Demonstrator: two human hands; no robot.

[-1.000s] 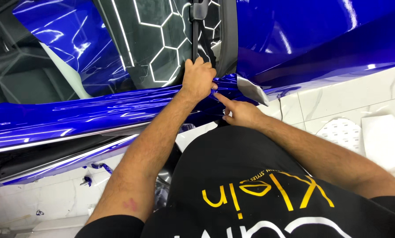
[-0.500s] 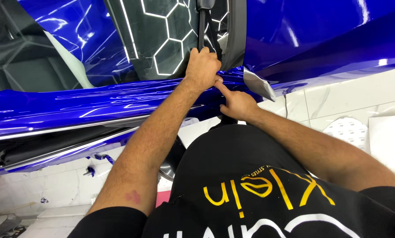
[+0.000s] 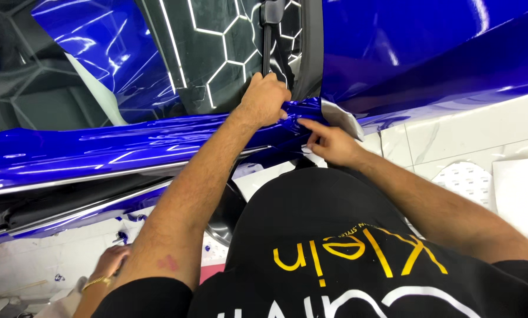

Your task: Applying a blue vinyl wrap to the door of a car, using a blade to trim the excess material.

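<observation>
Left hand (image 3: 266, 99) is curled, pressing glossy blue vinyl film (image 3: 302, 112) onto the car's edge, just below the black pillar (image 3: 311, 47). Right hand (image 3: 330, 141) pinches the film's loose edge beside it. Thin, soft, slippery-looking stuff, probably creases easily; best held at that edge.

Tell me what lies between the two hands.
In the head view, a short stretch of glossy blue film lies between the left hand and right hand.

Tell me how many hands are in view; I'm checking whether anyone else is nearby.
3: left hand on the blue car body, right hand beside it, another person's hand bottom left.
</observation>
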